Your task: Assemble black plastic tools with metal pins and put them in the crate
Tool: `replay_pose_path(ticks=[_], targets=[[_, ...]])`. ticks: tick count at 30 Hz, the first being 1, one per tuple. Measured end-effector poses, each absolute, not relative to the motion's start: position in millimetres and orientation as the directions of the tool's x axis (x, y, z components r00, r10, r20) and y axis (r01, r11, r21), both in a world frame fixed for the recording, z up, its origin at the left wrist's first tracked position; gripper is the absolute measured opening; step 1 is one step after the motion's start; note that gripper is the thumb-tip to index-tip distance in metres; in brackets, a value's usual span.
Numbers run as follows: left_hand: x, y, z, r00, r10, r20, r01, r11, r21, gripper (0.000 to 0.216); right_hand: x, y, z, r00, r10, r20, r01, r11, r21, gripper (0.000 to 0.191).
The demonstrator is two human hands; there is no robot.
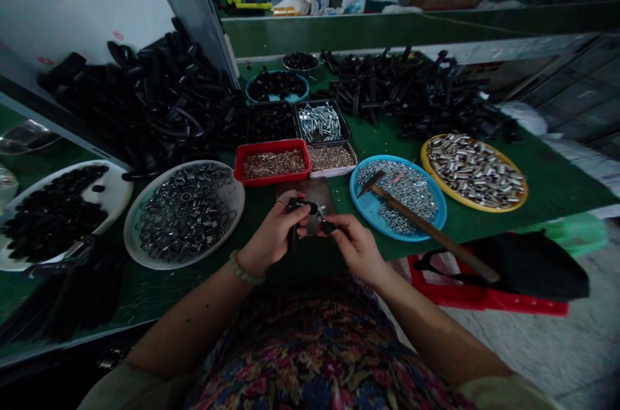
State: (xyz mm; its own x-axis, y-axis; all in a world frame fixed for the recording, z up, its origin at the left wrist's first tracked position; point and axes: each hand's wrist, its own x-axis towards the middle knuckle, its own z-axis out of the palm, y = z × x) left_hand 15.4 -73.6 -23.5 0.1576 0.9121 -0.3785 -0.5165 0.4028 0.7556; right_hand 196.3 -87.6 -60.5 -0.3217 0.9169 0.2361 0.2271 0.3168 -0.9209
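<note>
My left hand (274, 229) is closed around a black plastic part (309, 206) with a bright metal piece (320, 211) at its right end. My right hand (358, 247) pinches a small dark knob-like piece (329, 227) against that end. Both hands are above a flat metal plate (325, 189) on the green table (271, 268). Fingers partly hide the pieces, so their exact fit cannot be made out. Just beyond the hands are a red tray (237, 168) of copper-coloured pins and a pale tray (334, 171) of small brassy parts.
To the left, a white basin (130, 229) holds metal rings. A hammer (426, 226) lies across the blue basin (357, 203) of small metal parts, its handle overhanging. A yellow basin (520, 194) holds metal sleeves. Heaps of black parts (165, 106) and a tray of bolts (320, 122) stand behind.
</note>
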Motion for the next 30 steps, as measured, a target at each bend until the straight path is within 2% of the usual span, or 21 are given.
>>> replay_pose_path(ticks=[3, 6, 12, 16, 19, 23, 30], targets=[[20.9, -78.5, -28.0, 0.127, 0.916, -0.381, -0.539, 0.387, 0.748, 0.045, 194.1, -94.6, -67.1, -0.294, 0.922, 0.251, 0.253, 0.328, -0.910, 0.022], [21.3, -81.4, -33.4, 0.107, 0.926, -0.362, -0.510, 0.364, 0.779, 0.043, 191.1, -97.2, -70.9, -0.276, 0.940, 0.200, 0.156, 0.250, -0.956, 0.020], [3.1, -81.1, -33.5, 0.306, 0.900, -0.310, -0.226, 0.385, 0.895, 0.036, 202.0, -83.8, -56.9, -0.549, 0.832, 0.074, 0.023, 0.104, -0.994, 0.019], [-4.8, -82.0, -24.2, 0.356, 0.907, -0.225, -0.050, 0.258, 0.965, 0.035, 205.6, -73.9, -43.8, -0.641, 0.768, -0.004, -0.121, -0.106, -0.987, 0.019], [-3.6, -84.6, -19.1, 0.351, 0.923, -0.160, 0.029, 0.160, 0.987, 0.039, 204.2, -69.9, -41.5, -0.680, 0.728, -0.088, -0.210, -0.308, -0.928, 0.033], [3.4, -87.6, -22.1, 0.285, 0.951, -0.119, -0.014, 0.129, 0.992, 0.046, 201.6, -68.2, -42.7, -0.697, 0.695, -0.176, -0.254, -0.469, -0.846, 0.046], [10.2, -87.7, -43.3, 0.195, 0.970, -0.143, -0.265, 0.192, 0.945, 0.043, 187.0, -73.2, -49.8, -0.626, 0.755, -0.194, -0.354, -0.497, -0.793, 0.046]])
